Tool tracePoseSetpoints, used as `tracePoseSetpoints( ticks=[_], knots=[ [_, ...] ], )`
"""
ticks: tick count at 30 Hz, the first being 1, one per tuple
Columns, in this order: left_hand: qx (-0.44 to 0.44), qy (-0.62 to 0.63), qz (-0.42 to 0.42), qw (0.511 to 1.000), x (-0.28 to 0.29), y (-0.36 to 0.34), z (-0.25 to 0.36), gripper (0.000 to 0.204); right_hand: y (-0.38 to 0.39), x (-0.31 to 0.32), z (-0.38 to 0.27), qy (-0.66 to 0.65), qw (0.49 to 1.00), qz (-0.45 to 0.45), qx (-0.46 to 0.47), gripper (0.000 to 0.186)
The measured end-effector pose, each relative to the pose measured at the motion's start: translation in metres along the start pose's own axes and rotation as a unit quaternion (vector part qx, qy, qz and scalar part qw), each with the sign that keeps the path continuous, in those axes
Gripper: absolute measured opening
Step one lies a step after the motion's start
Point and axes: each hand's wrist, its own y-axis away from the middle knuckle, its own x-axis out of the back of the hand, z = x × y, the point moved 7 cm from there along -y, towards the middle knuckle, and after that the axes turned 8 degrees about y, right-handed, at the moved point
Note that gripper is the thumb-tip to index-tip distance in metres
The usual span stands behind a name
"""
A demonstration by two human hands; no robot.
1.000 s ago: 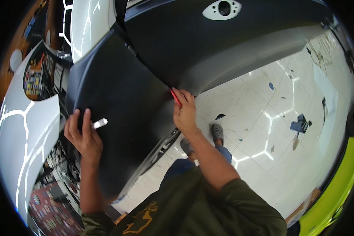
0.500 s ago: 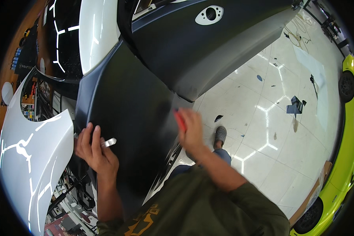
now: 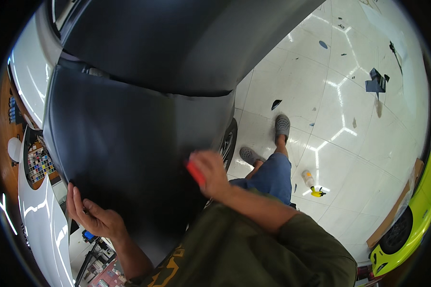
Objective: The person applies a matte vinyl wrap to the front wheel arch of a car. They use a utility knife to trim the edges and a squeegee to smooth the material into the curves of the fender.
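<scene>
A matte black car fender (image 3: 124, 124) spreads before me, its surface dark and smooth. Pressed against its lower right part, my right hand (image 3: 209, 174) grips a red squeegee (image 3: 195, 173). My left hand (image 3: 96, 217) rests at the fender's left edge, fingertips touching the rim. A small dark end shows between its thumb and fingers; the rest of that thing is hidden. Beyond a gap lies the matte black door (image 3: 163, 43).
A glossy white panel (image 3: 43, 210) stands at the left. Part of a wheel (image 3: 229, 142) shows beside the fender. On the tiled floor lie a spray bottle (image 3: 309, 179) and dark film scraps (image 3: 377, 81). A yellow-green car (image 3: 419, 217) stands at the right.
My view has shifted along the car toward its front. The squeegee has moved down the fender toward me. The silvery tool in my left hand no longer shows plainly.
</scene>
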Motion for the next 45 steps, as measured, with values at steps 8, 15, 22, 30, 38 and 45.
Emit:
tracePoseSetpoints(
  ticks=[8,15,22,30,38,45],
  knots=[
    [0.013,0.026,0.013,0.999,0.002,0.001,-0.007,0.033,-0.047,0.02,0.091,0.036,0.994,0.013,-0.107,0.045],
    [0.012,0.044,0.036,0.998,0.004,-0.003,0.004,0.03,-0.096,0.03,0.007,0.073,0.996,-0.006,0.053,0.05],
    [-0.009,0.064,0.05,0.997,0.013,-0.006,0.008,0.03,-0.11,0.017,-0.12,0.156,0.959,-0.019,0.235,0.039],
    [0.013,0.045,0.073,0.996,0.018,0.003,0.006,0.031,-0.178,0.027,-0.148,0.141,0.968,0.039,0.203,0.034],
    [0.023,0.049,0.058,0.997,0.012,-0.003,0.005,0.033,-0.235,0.009,-0.155,0.14,0.984,0.007,0.11,0.027],
    [0.026,0.034,0.065,0.997,0.015,-0.001,0.007,0.035,-0.157,0.004,-0.178,0.158,0.946,0.058,0.278,0.038]
  ],
)
